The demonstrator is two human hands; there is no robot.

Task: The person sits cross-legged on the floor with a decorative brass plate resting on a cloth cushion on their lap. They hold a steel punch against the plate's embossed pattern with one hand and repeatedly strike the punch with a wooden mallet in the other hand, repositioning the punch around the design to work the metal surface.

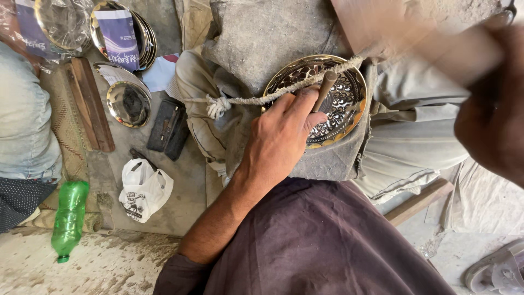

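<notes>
**One punch, one plate, two hands**

My left hand (284, 131) is closed around one short metal punch (326, 87), a round rod with its long axis leaning up and to the right. Its lower end sits on one round, shiny, patterned brass plate (349, 112) in my lap. One rough twisted rope (262, 98) crosses the plate. My right hand (491, 109) is blurred; I cannot tell its grip.

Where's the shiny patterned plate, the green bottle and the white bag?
Patterned plate (344, 101), head view, on its engraved middle.
Green bottle (70, 216), head view, on its body.
White bag (143, 188), head view, on its crumpled front.
</notes>
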